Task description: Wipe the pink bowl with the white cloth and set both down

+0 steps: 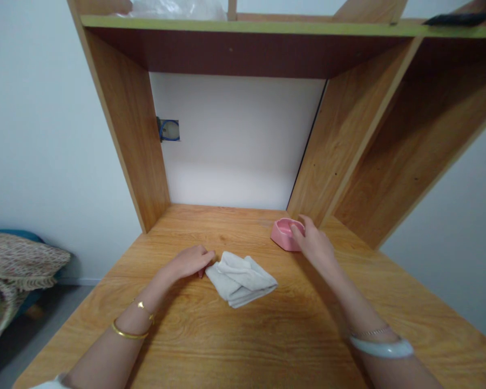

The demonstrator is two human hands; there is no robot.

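My right hand (pixel 316 247) grips the rim of a pink, angular ashtray (pixel 284 237), its thumb inside the bowl and the other fingers around the far right side. The ashtray sits near the back right of the wooden desktop. A folded light-grey cloth (pixel 241 278) lies in front of it, a little to the left. Just left of that cloth, my left hand (pixel 191 261) rests on the desktop with its fingers curled in, close to the cloth's corner. Nothing shows in the left fingers.
The wooden desktop (pixel 243 346) runs back to a white panel with a wall box (pixel 170 130). Wooden uprights (pixel 125 129) stand on both sides. Overhead, a shelf (pixel 243 51) carries a plastic bag (pixel 178 8) and a dark object (pixel 457 20). Patterned fabric (pixel 20 259) lies at far left.
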